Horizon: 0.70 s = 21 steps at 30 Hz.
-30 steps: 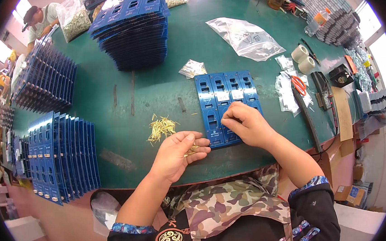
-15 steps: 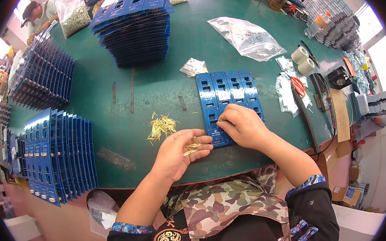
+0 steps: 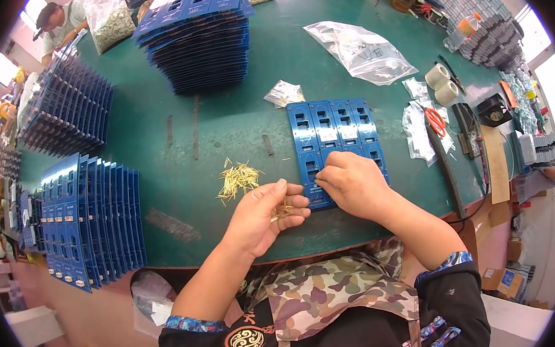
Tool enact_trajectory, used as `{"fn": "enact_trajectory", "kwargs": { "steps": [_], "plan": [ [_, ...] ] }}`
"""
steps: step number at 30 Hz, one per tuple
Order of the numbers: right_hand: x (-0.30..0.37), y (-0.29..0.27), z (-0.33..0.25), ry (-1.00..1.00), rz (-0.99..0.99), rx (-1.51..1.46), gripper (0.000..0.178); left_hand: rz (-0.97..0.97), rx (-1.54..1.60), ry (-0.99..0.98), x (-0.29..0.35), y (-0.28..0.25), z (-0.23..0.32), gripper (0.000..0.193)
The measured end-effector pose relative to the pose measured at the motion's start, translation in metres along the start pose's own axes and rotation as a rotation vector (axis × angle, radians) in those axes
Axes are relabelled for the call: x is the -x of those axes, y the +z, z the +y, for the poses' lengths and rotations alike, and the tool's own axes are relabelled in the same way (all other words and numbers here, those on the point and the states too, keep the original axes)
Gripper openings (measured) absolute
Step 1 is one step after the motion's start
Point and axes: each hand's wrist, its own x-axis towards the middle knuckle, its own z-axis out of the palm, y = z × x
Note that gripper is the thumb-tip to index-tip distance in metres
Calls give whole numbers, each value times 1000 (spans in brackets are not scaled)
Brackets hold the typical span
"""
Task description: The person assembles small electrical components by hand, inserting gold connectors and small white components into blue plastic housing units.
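Observation:
A blue circuit board panel (image 3: 350, 143) with rows of dark cut-outs lies flat on the green table. Over its lower left part is my right hand (image 3: 362, 185), thumb and forefinger pinched together at a cut-out. Whatever sits between those fingertips is too small to make out. My left hand (image 3: 252, 220) is palm up beside the board's lower left edge, its fingers curled around several thin brass pins (image 3: 282, 211). A loose pile of the same brass pins (image 3: 239, 179) lies on the table just beyond my left hand.
Stacks of blue boards stand at the left (image 3: 92, 221) and at the back (image 3: 200, 55). A small plastic bag (image 3: 284, 94) and a large one (image 3: 362, 52) lie beyond the panel. Rightward are orange-handled scissors (image 3: 435, 122), white rolls (image 3: 441, 83) and a dark bar (image 3: 446, 173).
The whole view has shifted slightly. My left thumb has drawn in toward the curled fingers, covering more of the pins. My right hand stays pinched at the same part of the panel.

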Motion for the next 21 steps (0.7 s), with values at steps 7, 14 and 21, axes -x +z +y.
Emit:
{"fn": "enact_trajectory", "kwargs": {
  "steps": [7, 14, 21],
  "plan": [
    [12, -4, 0, -58, 34, 4, 13, -56, 94, 15, -2, -3, -3, 29],
    [3, -18, -5, 18, 54, -182, 14, -119, 90, -63, -3, 1, -6, 30],
    [-17, -11, -8, 8, -149, -740, 19, -249, 86, -101, 0, 1, -12, 32]
  ]
}}
